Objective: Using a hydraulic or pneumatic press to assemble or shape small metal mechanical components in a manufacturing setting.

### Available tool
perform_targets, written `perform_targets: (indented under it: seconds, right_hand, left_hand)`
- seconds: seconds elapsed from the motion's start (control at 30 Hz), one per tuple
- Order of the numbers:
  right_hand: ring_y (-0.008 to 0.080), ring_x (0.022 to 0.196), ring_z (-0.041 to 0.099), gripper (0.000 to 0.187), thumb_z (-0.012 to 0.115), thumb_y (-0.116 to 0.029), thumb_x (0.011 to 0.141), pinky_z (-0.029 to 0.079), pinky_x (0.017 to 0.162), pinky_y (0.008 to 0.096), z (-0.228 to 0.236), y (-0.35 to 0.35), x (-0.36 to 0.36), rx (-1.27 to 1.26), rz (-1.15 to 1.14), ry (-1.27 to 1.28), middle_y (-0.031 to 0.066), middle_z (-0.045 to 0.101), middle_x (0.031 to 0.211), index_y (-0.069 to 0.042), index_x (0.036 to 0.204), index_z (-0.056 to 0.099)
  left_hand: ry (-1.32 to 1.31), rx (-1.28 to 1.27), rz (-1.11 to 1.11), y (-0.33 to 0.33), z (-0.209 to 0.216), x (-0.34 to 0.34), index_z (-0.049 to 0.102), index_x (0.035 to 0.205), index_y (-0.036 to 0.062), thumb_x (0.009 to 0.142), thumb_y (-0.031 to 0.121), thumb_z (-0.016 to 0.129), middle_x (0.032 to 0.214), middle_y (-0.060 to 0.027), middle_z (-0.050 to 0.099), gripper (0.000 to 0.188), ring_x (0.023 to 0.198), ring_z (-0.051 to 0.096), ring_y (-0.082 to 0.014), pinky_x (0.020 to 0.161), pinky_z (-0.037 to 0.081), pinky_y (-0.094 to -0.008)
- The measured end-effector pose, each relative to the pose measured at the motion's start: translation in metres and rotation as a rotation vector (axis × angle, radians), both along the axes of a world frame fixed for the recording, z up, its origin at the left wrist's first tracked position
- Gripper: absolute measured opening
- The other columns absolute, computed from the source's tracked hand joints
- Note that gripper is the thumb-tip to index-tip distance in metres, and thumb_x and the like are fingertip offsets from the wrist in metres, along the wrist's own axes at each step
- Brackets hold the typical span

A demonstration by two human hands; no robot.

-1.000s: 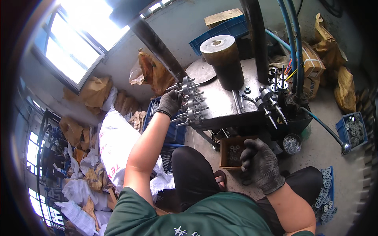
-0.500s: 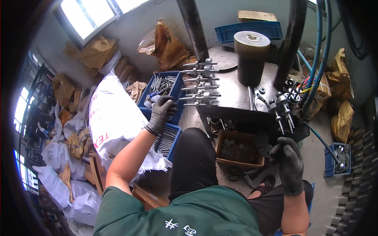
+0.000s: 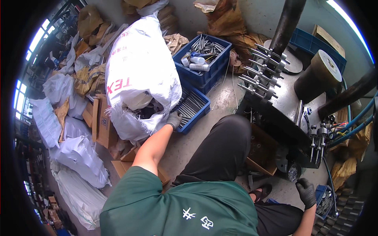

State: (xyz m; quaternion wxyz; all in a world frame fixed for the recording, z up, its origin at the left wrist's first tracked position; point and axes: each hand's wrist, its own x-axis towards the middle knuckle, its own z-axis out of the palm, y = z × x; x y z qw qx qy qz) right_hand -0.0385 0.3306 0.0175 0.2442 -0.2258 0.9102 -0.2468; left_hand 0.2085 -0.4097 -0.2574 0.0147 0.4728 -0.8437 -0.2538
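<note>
My left hand (image 3: 174, 119), in a dark grey work glove, reaches down to the near left edge of a blue bin (image 3: 202, 115) full of thin metal rods (image 3: 191, 105). Its fingertips touch down by the rod ends, so their grip is hidden. Far to the right, my gloved right hand (image 3: 306, 193) hangs low with its fingers curled in. Whatever they hold, if anything, does not show. Just beyond those fingers is a round dish (image 3: 293, 172) of small shiny parts. A blue crate (image 3: 325, 201) of small metal pieces stands beside the hand.
A white woven sack (image 3: 143, 65) leans against the rod bin. Behind it, a blue crate (image 3: 202, 55) holds pins and white rolls. The press table (image 3: 284, 103) carries a row of rod assemblies (image 3: 264, 74) and a thick cylinder (image 3: 318, 76). A cardboard box (image 3: 262, 151) sits below.
My view has swung left. The left hand has come down from above the blue crates to the rods. My right hand has moved away from the table's front, lower and farther right.
</note>
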Motion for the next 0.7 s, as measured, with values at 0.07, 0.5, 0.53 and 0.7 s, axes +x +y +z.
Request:
perform_targets:
  seconds: [0.07,0.5,0.53,0.7]
  right_hand:
    - [0.0319,0.094,0.073,0.026,0.069,-0.012,0.088,0.056,0.084,0.0408,-0.009,0.004,0.000,0.011,0.012,-0.021,0.0225,0.074,0.100,0.004,0.109,0.070]
    - [0.0308,0.101,0.074,0.035,0.067,-0.017,0.090,0.056,0.090,0.0383,-0.018,0.024,-0.019,0.163,-0.163,-0.159,0.0234,0.075,0.107,0.004,0.119,0.068]
    - [0.0309,0.101,0.074,0.035,0.067,-0.018,0.091,0.056,0.090,0.0383,-0.013,0.026,-0.017,0.189,-0.195,-0.181,0.0233,0.075,0.107,0.003,0.118,0.069]
    - [0.0321,0.102,0.073,0.037,0.067,-0.020,0.091,0.056,0.091,0.0387,-0.015,0.024,-0.020,0.184,-0.184,-0.161,0.0245,0.074,0.108,0.003,0.120,0.068]
  left_hand:
    - [-0.049,0.015,0.003,-0.011,-0.009,0.006,0.070,0.124,0.0055,0.091,0.024,0.061,0.122,-0.0258,0.070,0.039,0.116,0.066,-0.0409,0.102,0.052,-0.0480]
    - [-0.234,0.051,-0.276,-0.010,-0.061,-0.020,0.060,0.143,0.0152,0.082,0.014,0.068,0.157,-0.0143,0.047,0.061,0.141,0.050,-0.0336,0.120,0.039,-0.0401]
    - [-0.337,0.072,-0.364,-0.005,-0.056,-0.031,0.053,0.150,0.0175,0.095,0.003,0.041,0.163,-0.0103,0.040,0.059,0.147,0.044,-0.0314,0.123,0.035,-0.0415]
    - [-0.419,-0.054,-0.433,-0.017,-0.057,-0.023,0.068,0.130,0.0124,0.102,0.020,0.044,0.149,-0.0189,0.053,0.037,0.132,0.057,-0.0374,0.111,0.047,-0.0465]
